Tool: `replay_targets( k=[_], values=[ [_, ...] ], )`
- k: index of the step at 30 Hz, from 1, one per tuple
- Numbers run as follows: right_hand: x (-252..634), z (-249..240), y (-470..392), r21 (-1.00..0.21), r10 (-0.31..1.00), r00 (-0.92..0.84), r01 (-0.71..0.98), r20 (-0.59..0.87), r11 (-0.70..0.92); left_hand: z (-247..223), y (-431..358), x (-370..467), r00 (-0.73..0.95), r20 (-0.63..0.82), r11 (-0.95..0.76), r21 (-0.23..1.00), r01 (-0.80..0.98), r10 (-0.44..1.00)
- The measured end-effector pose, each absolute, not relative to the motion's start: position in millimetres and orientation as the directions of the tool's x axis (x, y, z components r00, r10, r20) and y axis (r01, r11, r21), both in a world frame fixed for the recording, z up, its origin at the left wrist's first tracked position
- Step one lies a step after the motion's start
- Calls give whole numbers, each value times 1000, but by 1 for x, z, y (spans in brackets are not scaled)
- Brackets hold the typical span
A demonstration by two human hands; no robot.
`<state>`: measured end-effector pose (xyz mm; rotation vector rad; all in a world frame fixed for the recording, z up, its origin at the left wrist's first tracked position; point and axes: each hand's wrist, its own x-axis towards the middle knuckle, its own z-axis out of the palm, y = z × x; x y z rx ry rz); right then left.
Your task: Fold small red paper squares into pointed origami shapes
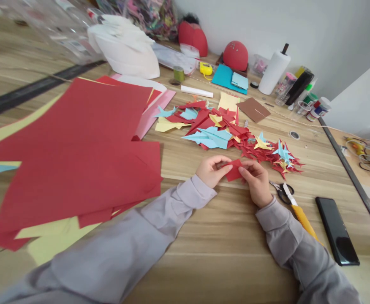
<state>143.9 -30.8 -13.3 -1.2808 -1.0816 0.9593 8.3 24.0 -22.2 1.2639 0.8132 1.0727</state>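
Note:
A small piece of red paper (pixel 234 171) is held up between both hands, over the wooden table (pixel 210 261). My left hand (pixel 213 170) pinches its left side between thumb and fingers. On the opposite side my right hand (pixel 257 180) grips it the same way. Just beyond the hands lies a heap of folded red paper pieces (pixel 248 143). Among them are a light blue paper plane (pixel 210 137) and small yellow folded shapes (pixel 262 142). Large red paper sheets (pixel 86 156) are spread to the left, over yellow ones (pixel 58 240).
Right of my right hand lie black-handled scissors (pixel 284 194), a utility knife with a yellow handle (pixel 303 217) and a black phone (pixel 337 230). Farther back are a yellow tape measure (pixel 205 68), a paper roll (pixel 274 71), brown paper (pixel 253 109) and several bottles and jars (pixel 318 108).

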Motion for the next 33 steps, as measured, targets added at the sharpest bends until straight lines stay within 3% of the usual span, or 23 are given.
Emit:
replay_targets(
  k=[9,18,25,33],
  values=[
    [143,-12,-31,-994,980,168,45,102,95,-23,24,9,376,51,35,975,-218,925],
    [147,-17,-31,-998,966,253,-13,50,55,-19,27,6,379,61,33,971,-237,924],
    [147,-16,-30,-997,971,239,-64,17,33,-22,29,6,342,-29,126,956,-264,939],
    [147,-16,-31,-995,966,243,-27,89,98,-21,30,4,384,-136,263,917,-300,913]
  ],
)
